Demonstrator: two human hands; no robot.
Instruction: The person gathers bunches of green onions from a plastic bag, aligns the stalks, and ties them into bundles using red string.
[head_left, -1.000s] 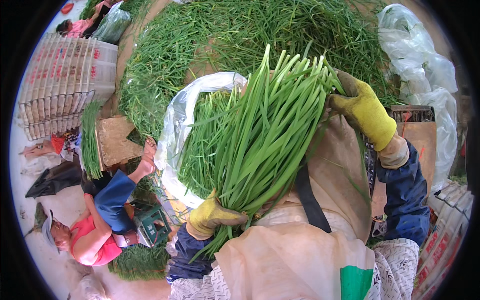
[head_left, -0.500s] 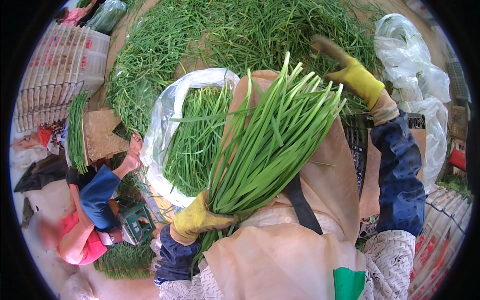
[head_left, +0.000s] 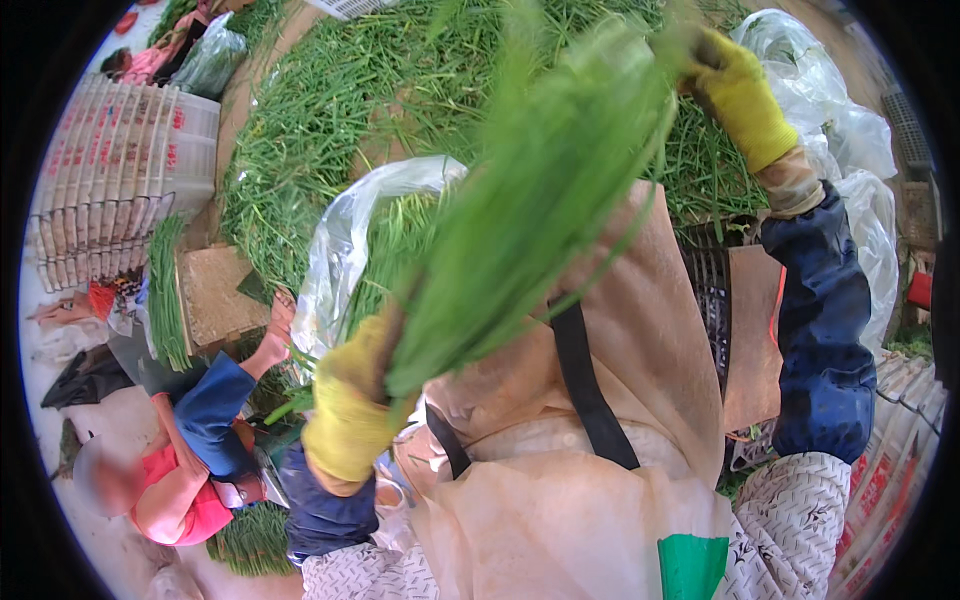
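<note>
My left hand (head_left: pixel 350 410), in a yellow glove, is closed around the leafy lower end of a thick bunch of green chives (head_left: pixel 530 210). The bunch is held slanting above my lap, blurred by motion, its upper end up and to the right. Beside that upper end is my right hand (head_left: pixel 735 95), also yellow-gloved, fingers bent and smeared; whether they touch the chives cannot be made out. Under the bunch, partly covered, stands a clear plastic bag (head_left: pixel 335 235) with more chives (head_left: pixel 400 235) in it. A tan apron (head_left: pixel 650 300) covers my lap.
Loose chives (head_left: pixel 310 120) are heaped ahead of me. Crumpled plastic sheeting (head_left: pixel 855 130) lies at far right, above a dark crate (head_left: pixel 708 290). Stacked white crates (head_left: pixel 130 150) stand at left. A person in red (head_left: pixel 185 500) sits at lower left beside a brown board (head_left: pixel 215 290).
The chive bunch has swung up and away from my lap, with my left hand turning and moving slightly left. My right hand has risen, its fingers now bent instead of stretched.
</note>
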